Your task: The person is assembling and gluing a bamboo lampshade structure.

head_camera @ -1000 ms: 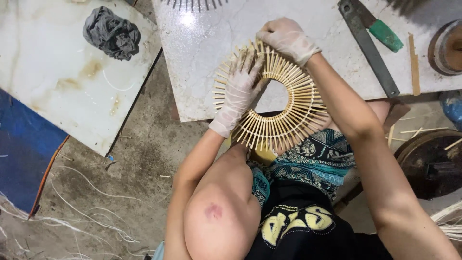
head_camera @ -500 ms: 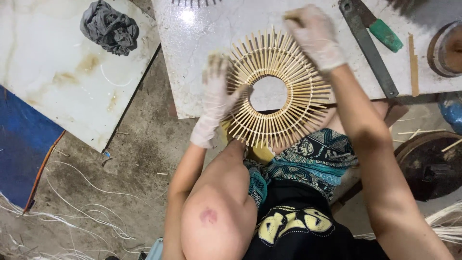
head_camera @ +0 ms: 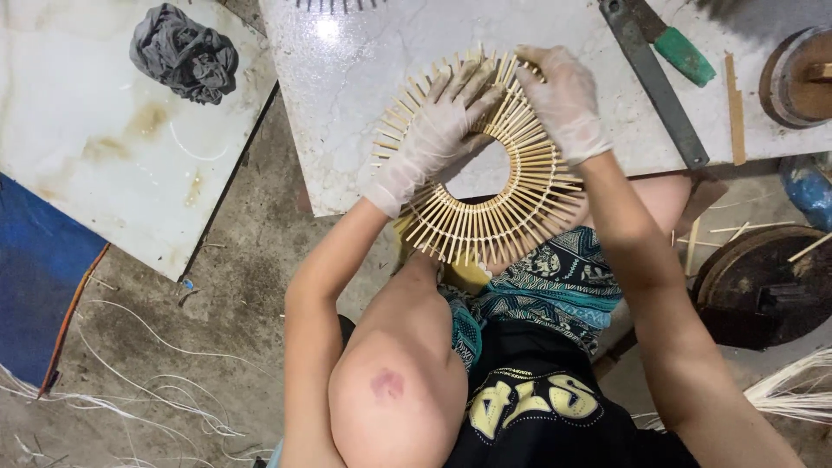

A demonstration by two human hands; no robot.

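both gloved hands are working a round bamboo-stick ring [head_camera: 511,208], a flat wreath of thin splints fanning out from an open centre. it lies half on the marble tabletop [head_camera: 364,95] and half over the person's lap, its lower arc hanging past the table edge above the patterned cloth [head_camera: 555,277] on the thigh.

the left hand [head_camera: 438,130] lies flat across the ring's upper left, fingers spread and pressing down on the splints, palm near the inner hole; its grip is not clenched round anything, more a flat pin than a grasp. the right hand [head_camera: 563,100] sits at the top right with its fingers curled onto the stick ends; whether it pinches a single splint i cannot tell.

to do this step well, i judge the flat hand should bear evenly, so the spokes stay in one plane while the other hand adjusts them. the overhanging part looks unsupported, so pressure there could tip or bend it; sliding more of the ring onto the tabletop would steady it.

near the right hand, apart from the ring, lie a long metal blade [head_camera: 654,82], a green-handled tool [head_camera: 680,52] and a loose bamboo strip [head_camera: 735,108]. a crumpled grey rag [head_camera: 184,52] sits on a second slab to the left.
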